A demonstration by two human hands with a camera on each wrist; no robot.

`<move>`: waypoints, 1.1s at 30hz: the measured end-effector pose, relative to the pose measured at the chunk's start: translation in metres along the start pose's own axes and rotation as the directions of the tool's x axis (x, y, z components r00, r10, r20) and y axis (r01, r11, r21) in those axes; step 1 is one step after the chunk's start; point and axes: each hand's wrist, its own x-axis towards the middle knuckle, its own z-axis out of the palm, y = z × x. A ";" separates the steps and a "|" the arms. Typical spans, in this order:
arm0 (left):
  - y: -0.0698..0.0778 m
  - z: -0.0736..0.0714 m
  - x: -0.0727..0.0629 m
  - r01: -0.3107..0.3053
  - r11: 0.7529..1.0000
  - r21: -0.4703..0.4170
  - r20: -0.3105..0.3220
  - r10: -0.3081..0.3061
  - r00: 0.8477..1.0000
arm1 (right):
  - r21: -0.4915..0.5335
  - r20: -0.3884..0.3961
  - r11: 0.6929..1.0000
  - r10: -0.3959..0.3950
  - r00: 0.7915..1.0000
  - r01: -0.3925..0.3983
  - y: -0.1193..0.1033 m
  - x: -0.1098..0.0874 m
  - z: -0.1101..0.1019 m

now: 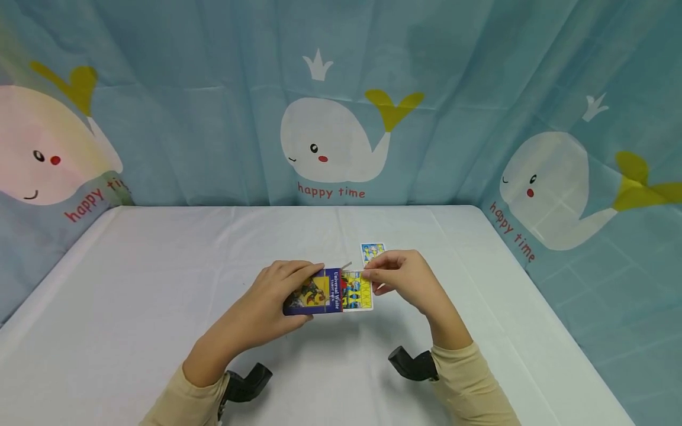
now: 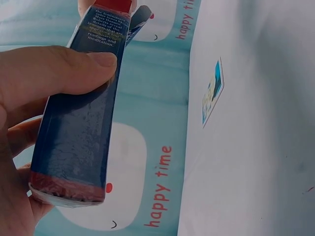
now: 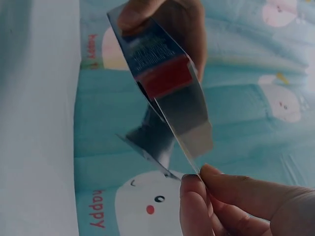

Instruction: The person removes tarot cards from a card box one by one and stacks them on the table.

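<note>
My left hand (image 1: 269, 302) grips a dark blue tarot card box (image 1: 314, 293), its thumb along the narrow side in the left wrist view. The box lies sideways above the table, its mouth turned to the right. From that end a yellow-patterned tarot card (image 1: 358, 299) sticks partly out. Thumb and fingers of my right hand (image 1: 409, 278) pinch the outer end of this card. An open flap (image 3: 157, 140) hangs off the box mouth in the right wrist view. Behind the right fingers, a second tarot card (image 1: 372, 251) lies on the table, partly hidden in the head view.
A white cloth covers the table (image 1: 160, 284). Blue curtains (image 1: 213, 118) with printed whales stand at its back and sides. Black curved mounts (image 1: 247, 383) stick out at both wrists, below the beige sleeves (image 1: 471, 384).
</note>
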 end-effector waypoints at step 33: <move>-0.001 -0.005 0.000 0.044 0.999 0.005 -0.008 -0.044 0.999 | -0.112 0.044 0.994 -0.012 0.999 0.017 0.002 -0.007 -0.040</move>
